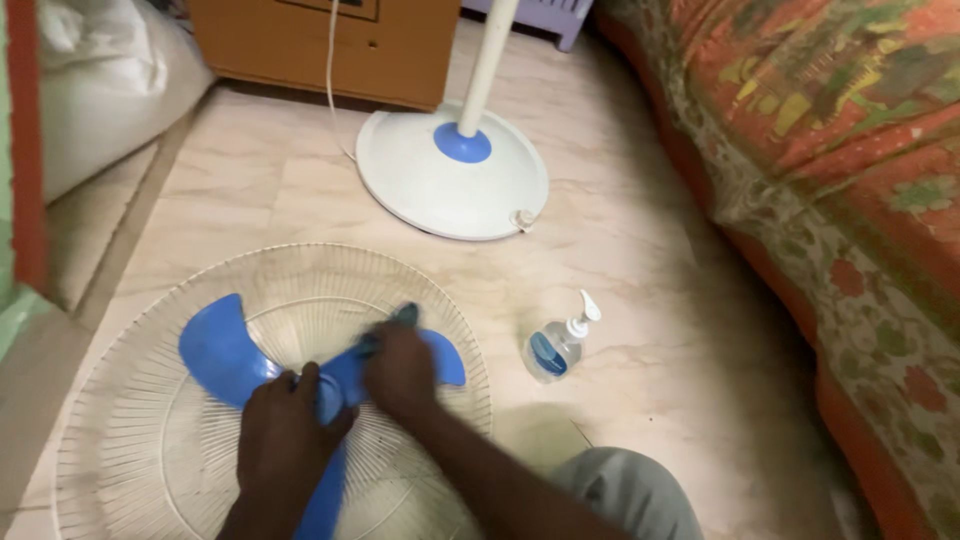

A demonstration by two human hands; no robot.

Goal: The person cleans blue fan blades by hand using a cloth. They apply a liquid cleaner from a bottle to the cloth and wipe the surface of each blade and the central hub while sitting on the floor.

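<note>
We log a blue fan blade (225, 350) lying on a white wire fan guard (130, 440) on the floor, lower left of the frame. Left hand (285, 435) grips the blade at its hub, fingers closed around it. Right hand (400, 370) presses down on the right-hand vane; something dark shows at its fingertips, perhaps a cloth, but motion blur keeps us from telling what it is or how the fingers are set. We judge the blade to be light, stiff moulded plastic, smooth and probably slippery; best held at the thick hub, since the thin vanes would flex. The guard's lower edge is cut off by the frame. A clear pump bottle (556, 348) stands just right of the guard; the fan stand base (450, 175) sits at upper centre.
</note>
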